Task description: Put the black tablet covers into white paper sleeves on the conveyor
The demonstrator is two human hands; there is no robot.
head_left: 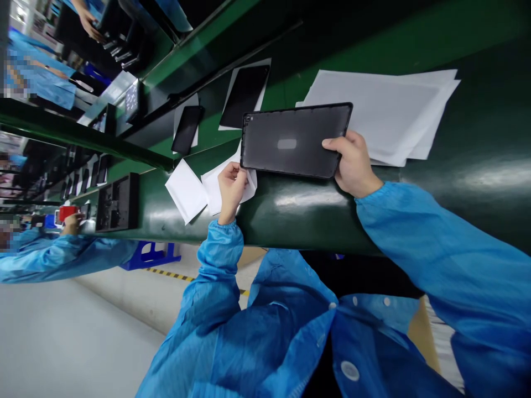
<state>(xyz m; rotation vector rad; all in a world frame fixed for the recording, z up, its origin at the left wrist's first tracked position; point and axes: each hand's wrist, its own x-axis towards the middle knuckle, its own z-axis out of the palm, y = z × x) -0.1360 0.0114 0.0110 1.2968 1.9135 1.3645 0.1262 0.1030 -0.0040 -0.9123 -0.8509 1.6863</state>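
My right hand grips the right end of a black tablet back cover, thumb on its face and fingers beneath. The cover is raised over the bench and shows a grey rectangle in its middle and a small camera opening at the upper left corner. At its lower left corner is my left hand, fingers curled into a pinch; whatever lies between the fingertips is hidden. White sheets lie under and behind that hand, and another white packet is to its left.
White sheets are stacked behind my right hand. A black tablet and a black phone-sized panel rest on white paper farther back. A black tray stands left, near a co-worker's sleeve. A green rail crosses the left side.
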